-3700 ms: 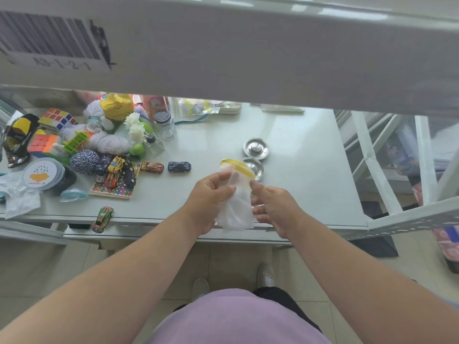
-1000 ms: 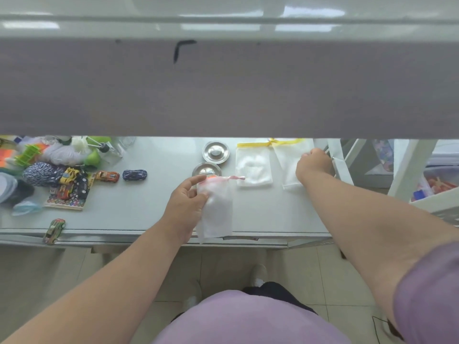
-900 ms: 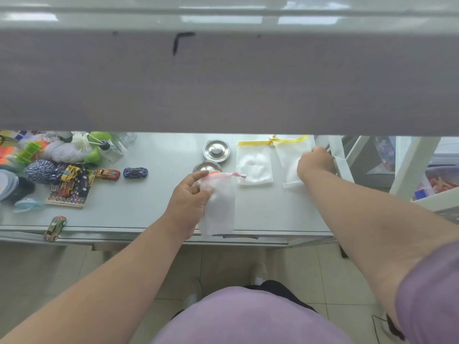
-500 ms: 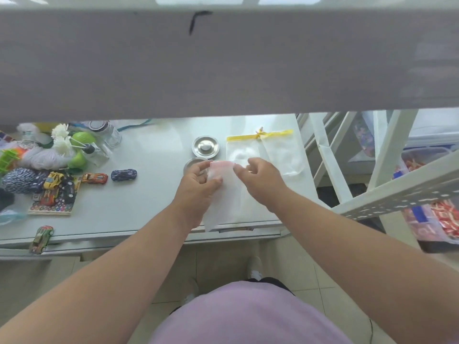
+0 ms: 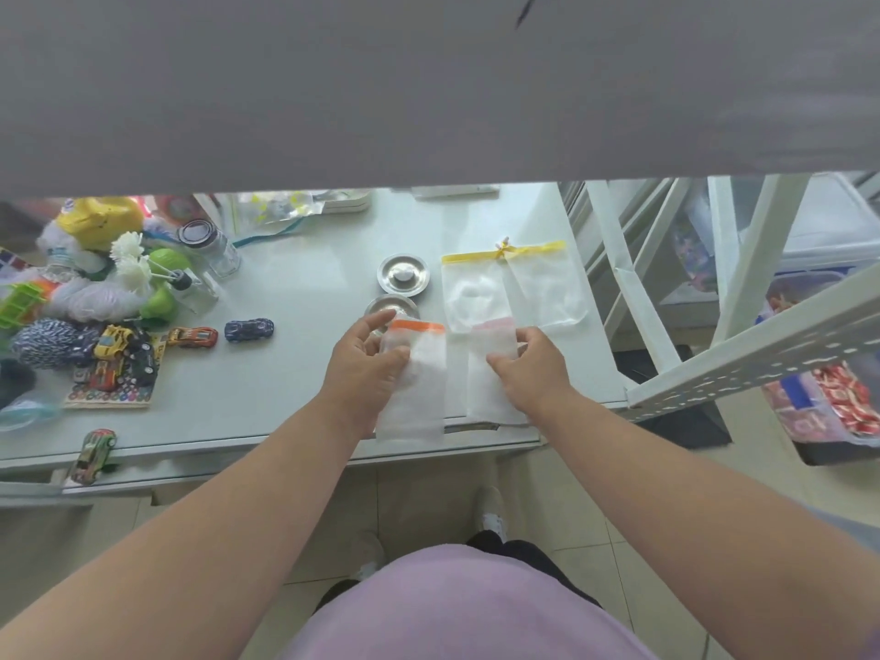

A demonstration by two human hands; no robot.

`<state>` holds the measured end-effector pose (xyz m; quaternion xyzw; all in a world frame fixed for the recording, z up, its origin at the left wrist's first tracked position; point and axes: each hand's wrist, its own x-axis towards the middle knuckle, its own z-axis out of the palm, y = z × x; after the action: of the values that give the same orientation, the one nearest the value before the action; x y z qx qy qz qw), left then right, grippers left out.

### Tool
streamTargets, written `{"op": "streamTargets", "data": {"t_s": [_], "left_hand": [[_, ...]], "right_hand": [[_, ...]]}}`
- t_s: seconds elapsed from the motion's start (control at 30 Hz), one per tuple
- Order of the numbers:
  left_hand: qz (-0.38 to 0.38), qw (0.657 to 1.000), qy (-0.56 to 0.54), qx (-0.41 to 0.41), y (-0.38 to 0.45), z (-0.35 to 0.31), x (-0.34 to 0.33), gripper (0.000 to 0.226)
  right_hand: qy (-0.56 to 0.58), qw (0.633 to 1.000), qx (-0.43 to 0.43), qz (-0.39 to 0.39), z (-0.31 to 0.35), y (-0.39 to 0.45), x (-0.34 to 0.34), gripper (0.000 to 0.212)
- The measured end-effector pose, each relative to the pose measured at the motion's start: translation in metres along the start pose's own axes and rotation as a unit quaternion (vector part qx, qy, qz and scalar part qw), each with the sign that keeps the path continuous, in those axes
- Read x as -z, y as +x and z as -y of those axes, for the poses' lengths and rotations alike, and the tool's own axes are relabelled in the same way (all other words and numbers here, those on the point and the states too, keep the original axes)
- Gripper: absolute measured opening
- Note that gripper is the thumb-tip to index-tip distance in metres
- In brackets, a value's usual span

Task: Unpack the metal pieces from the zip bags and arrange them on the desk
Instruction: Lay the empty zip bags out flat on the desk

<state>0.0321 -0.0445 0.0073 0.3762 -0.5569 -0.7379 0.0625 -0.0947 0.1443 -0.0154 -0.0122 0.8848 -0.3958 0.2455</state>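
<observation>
The left hand (image 5: pixel 369 369) pinched an orange-topped bag (image 5: pixel 413 388) while the right hand (image 5: pixel 528 369) gripped a pink-topped bag (image 5: pixel 490 373) beside it. Just beyond them two metal dishes (image 5: pixel 404 274) and two yellow-topped bags (image 5: pixel 512 288) lay on the desk (image 5: pixel 305 288).

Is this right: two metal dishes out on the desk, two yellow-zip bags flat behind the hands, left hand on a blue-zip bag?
One thing is wrong: the bag under the left hand has an orange zip, not blue, as the head view shows. The rest holds: two metal dishes on the desk and two yellow-zip bags flat behind the hands.
</observation>
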Motion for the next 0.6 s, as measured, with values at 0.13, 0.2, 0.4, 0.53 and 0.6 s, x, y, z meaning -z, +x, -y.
{"op": "streamTargets", "data": {"t_s": [0.13, 0.2, 0.4, 0.53, 0.6], "left_hand": [[-0.003, 1.0, 0.005, 0.006, -0.002, 0.003, 0.01, 0.058], [-0.004, 1.0, 0.007, 0.005, -0.003, 0.005, 0.01, 0.059], [0.007, 1.0, 0.005, 0.006, 0.0, 0.008, 0.002, 0.057], [0.001, 1.0, 0.013, 0.005, 0.002, 0.012, -0.007, 0.056], [0.0, 1.0, 0.014, 0.011, 0.004, 0.014, -0.011, 0.056]], "right_hand": [[-0.08, 0.997, 0.012, 0.003, 0.0, 0.001, -0.007, 0.058], [-0.103, 0.994, 0.027, -0.001, 0.002, 0.0, -0.011, 0.055], [-0.103, 0.989, 0.089, 0.057, 0.006, -0.001, -0.018, 0.053], [-0.113, 0.99, 0.08, 0.008, 0.002, -0.001, -0.014, 0.07], [-0.131, 0.985, 0.109, -0.018, -0.002, -0.003, -0.011, 0.079]]}}
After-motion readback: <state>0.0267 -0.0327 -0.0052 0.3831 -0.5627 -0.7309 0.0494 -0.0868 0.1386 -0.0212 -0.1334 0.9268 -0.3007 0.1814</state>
